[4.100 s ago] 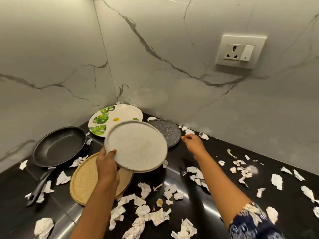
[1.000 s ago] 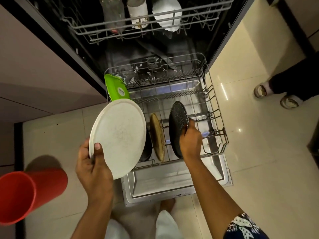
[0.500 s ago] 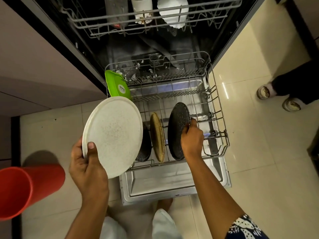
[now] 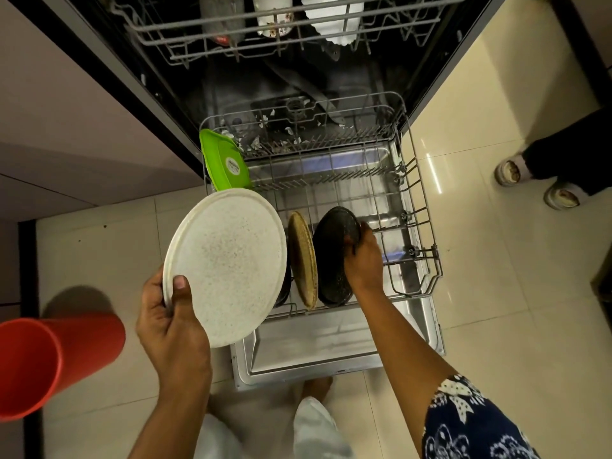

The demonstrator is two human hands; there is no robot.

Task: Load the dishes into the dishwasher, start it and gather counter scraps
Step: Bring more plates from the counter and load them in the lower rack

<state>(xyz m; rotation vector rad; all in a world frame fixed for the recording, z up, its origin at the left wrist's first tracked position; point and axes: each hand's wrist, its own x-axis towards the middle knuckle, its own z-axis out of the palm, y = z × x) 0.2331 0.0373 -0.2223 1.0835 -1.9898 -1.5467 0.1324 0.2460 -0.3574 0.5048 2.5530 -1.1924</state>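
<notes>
The left hand (image 4: 169,323) is gripping the white speckled plate (image 4: 228,260) at its near-left rim, thumb pressing on the face and fingers curling behind, holding it tilted over the near-left corner of the pulled-out lower rack (image 4: 418,207). The right hand (image 4: 362,260) is curling its fingers around the right edge of the dark speckled plate (image 4: 331,263), which is standing on edge in the rack's near rows. A round woven mat (image 4: 302,260) is standing upright just left of it. A green dish (image 4: 225,164) is leaning in the rack's far-left corner. The upper rack (image 4: 298,14) is holding upturned cups. A red bin (image 4: 49,359) is sitting on the floor at near left.
</notes>
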